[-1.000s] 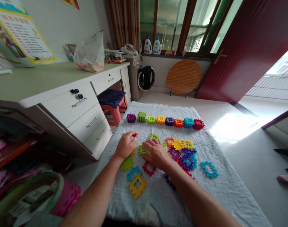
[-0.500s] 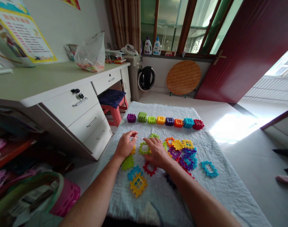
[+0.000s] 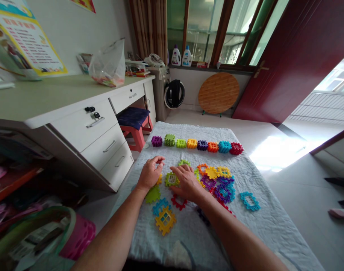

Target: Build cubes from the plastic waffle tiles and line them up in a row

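My left hand (image 3: 151, 173) hovers over the left of the cloth, fingers loosely bent and apart, holding nothing visible. Partly behind it lies a yellow tile (image 3: 159, 179), with a solid green tile (image 3: 153, 194) below the wrist. My right hand (image 3: 186, 181) has thumb and index finger around a light green window tile (image 3: 172, 179); its right edge is hidden by the hand. Another green tile (image 3: 184, 162) lies beyond the fingers. Below sit a red frame tile (image 3: 179, 206), a blue tile (image 3: 159, 205) and a yellow window tile (image 3: 165, 221).
A row of coloured tile stacks, among them a purple stack (image 3: 156, 141) and a red stack (image 3: 237, 148), crosses the cloth (image 3: 194, 233). Mixed loose tiles, including a purple tile (image 3: 208, 183), lie to the right. A blue frame tile (image 3: 250, 201) lies apart. A desk (image 3: 84, 131) stands left.
My right hand has shifted slightly left and toward me, and the light green window tile has moved with it. My left hand has stayed nearly still.
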Demonstrator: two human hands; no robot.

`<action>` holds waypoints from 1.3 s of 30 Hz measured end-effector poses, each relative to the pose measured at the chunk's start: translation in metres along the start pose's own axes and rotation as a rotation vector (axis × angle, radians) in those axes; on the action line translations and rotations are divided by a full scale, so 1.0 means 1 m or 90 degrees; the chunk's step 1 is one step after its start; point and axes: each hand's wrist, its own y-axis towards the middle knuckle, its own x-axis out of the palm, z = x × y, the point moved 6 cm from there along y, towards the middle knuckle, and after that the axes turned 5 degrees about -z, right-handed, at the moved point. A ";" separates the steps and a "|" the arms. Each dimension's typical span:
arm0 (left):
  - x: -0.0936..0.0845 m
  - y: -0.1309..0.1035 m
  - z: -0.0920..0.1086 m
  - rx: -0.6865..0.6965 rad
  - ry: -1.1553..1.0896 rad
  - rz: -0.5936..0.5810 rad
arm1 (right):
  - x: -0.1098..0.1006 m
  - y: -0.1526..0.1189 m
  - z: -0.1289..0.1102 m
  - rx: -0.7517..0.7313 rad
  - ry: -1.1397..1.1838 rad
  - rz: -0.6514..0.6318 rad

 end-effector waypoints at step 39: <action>0.005 0.004 -0.002 -0.012 -0.043 0.005 | -0.009 0.007 -0.011 0.005 -0.071 -0.101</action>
